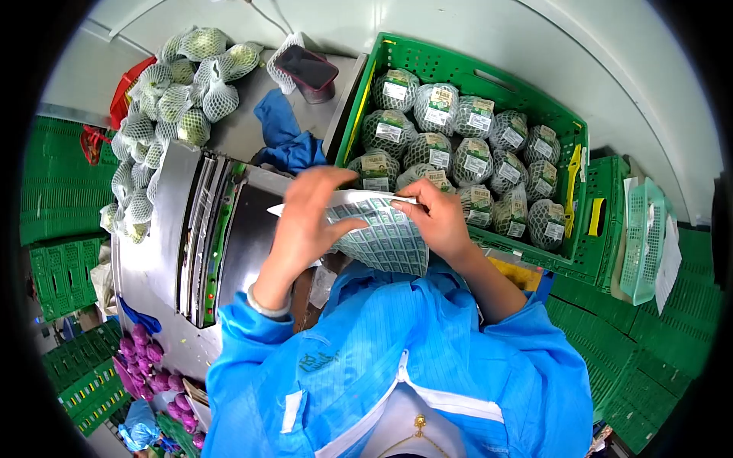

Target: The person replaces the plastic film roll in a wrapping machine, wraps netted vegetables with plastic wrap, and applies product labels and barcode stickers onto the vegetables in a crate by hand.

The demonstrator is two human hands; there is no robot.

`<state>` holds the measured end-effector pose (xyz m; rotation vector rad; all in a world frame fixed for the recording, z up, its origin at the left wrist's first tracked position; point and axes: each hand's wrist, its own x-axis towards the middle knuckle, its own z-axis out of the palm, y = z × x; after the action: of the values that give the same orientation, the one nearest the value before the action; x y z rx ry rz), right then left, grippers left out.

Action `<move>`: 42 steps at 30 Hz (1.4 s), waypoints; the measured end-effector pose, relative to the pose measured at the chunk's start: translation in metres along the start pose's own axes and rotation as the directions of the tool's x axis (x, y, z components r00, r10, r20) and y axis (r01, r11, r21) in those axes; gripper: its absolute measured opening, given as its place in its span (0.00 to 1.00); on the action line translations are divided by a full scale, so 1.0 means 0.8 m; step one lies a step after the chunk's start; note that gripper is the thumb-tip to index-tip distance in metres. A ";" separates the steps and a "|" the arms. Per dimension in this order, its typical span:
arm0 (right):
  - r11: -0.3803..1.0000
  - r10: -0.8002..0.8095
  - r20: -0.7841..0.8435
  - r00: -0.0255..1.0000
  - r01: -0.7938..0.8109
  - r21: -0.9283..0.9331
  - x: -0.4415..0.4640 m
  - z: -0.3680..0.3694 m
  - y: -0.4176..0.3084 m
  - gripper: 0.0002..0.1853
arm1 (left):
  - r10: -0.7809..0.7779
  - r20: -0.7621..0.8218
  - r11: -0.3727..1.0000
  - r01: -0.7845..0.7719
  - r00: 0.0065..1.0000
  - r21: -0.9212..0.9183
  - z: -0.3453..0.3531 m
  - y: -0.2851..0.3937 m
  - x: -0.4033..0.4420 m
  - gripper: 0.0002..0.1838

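My right hand (pixel 437 220) pinches the upper right edge of a sheet of small green-and-white labels (pixel 385 233), which hangs bent in front of my chest. At the sheet's left part, my left hand (pixel 305 217) has its thumb and fingers apart. The thumb lies in front of the sheet, and a white corner shows left of the hand. Just beyond both hands stands a green crate (pixel 489 75) holding several round produce pieces in white nets, such as this labelled one (pixel 473 160). Part of the crate's near side is hidden by my right hand.
Net-wrapped pale green produce (pixel 175 103) is heaped at the left on a metal table (pixel 156 259). A phone (pixel 307 67) and a blue cloth (pixel 286 133) lie behind. Upright dark slots (pixel 202 237) stand left of me. A pale green basket (pixel 643 240) is at right.
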<state>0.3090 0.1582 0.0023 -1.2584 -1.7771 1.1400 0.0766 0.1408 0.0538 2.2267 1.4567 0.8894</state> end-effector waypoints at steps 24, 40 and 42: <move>0.344 -0.580 0.626 0.521 0.854 -0.391 0.019 -0.059 -0.040 0.11 | -0.108 0.376 0.961 0.193 0.920 -0.198 0.012 0.050 -0.009 0.09; 0.257 -0.930 0.253 0.268 0.963 -0.076 0.010 -0.057 0.016 0.06 | -0.455 0.389 0.855 0.515 0.801 -0.062 0.027 0.056 -0.041 0.10; 0.933 -0.357 0.205 0.912 0.357 0.038 0.016 -0.078 0.024 0.09 | -0.487 0.352 0.840 0.539 0.799 -0.062 0.013 0.034 -0.047 0.09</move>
<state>0.3668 0.1904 0.0100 -0.7866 -2.0579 1.0859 0.0915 0.0961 0.0500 1.6229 1.6378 0.4148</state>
